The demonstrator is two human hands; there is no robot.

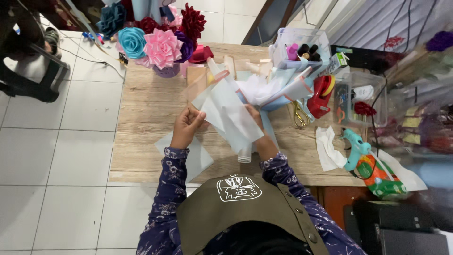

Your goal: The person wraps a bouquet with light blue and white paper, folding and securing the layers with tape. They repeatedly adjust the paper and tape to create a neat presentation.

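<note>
Pale wrapping sheet (231, 115) between both hands; green-orange packet (377, 175) lies right.

Pale blue wrapping paper (231, 115), held up w/ both hands, tilted.

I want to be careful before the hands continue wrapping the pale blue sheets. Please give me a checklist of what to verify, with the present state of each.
1. Left hand pinches the edge of the pale blue sheets: ok.
2. Right hand supports the bundle from behind: ok, fingers mostly hidden.
3. White tube at the bundle's lower end stays inside the wrap: ok.
4. Scissors lie apart from the hands: ok.
5. Glue gun rests away from the paper: ok; hot or not, cannot tell.
6. Spare sheet on the table is flat: ok.
</note>
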